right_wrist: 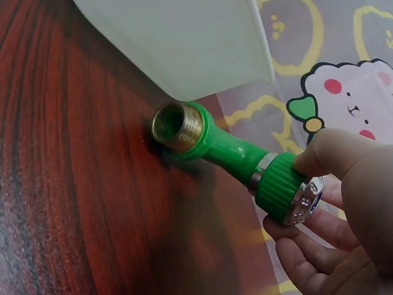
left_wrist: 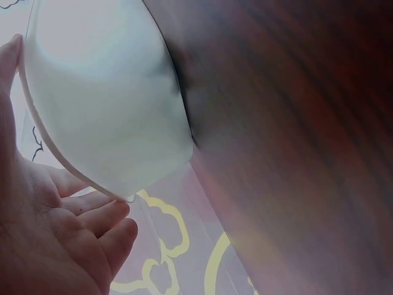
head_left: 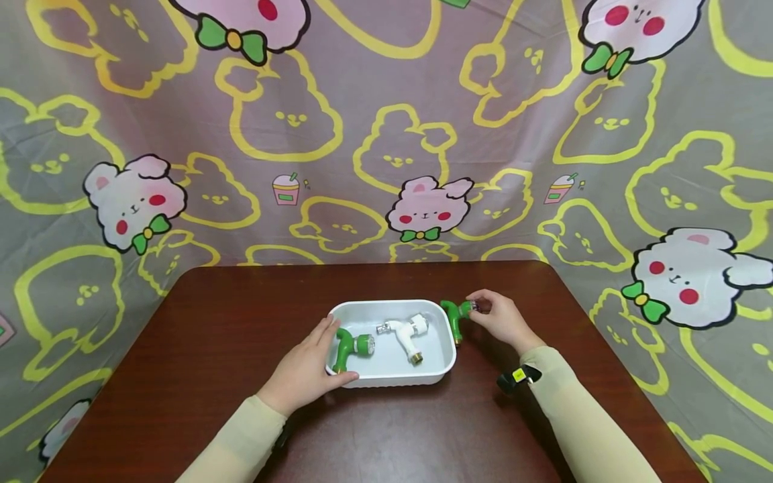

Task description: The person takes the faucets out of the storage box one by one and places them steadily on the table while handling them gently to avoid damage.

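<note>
My left hand (head_left: 306, 365) grips the left end of a white plastic tray (head_left: 395, 383), thumb at the near side and fingers along the far side. In the left wrist view, fingers (left_wrist: 101, 212) lie against the tray's rim. Inside the tray are a green faucet (head_left: 345, 349) at the left and a white faucet (head_left: 403, 335) with a brass threaded end at the right. My right hand (head_left: 504, 323) pinches the ridged knob of another green faucet (right_wrist: 236, 157), just outside the tray's right end. Its brass threaded end points toward the camera in the right wrist view.
The tray stands on a dark reddish-brown wooden table (head_left: 241, 322). A patterned cloth (head_left: 362, 87) with cartoon bears and rabbits hangs behind the table and along both sides. A black strap (head_left: 518, 377) is on the right wrist.
</note>
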The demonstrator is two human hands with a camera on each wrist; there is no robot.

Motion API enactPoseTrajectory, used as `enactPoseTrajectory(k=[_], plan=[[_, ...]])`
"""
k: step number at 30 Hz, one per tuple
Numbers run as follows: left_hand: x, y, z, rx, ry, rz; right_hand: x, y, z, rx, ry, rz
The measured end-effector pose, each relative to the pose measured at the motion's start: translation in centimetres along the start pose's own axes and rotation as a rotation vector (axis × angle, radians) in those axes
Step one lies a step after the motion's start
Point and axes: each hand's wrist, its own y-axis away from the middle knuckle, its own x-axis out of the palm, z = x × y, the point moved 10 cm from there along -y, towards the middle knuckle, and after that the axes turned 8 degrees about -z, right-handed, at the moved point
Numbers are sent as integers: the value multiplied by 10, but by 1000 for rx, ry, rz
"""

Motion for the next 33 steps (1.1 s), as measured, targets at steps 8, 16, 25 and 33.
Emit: enactPoseTrajectory(k=[8,16,25,33], plan=[[0,1,0,-8,1,5,10,-2,-5,4,14,49],[2,1,1,-15,-1,17,14,-3,-3,16,28,98],[1,1,1,-14,3,19,16,-4,-6,17,51,138],[2,1,2,-20,4,22,20,-4,-8,2,88,161]])
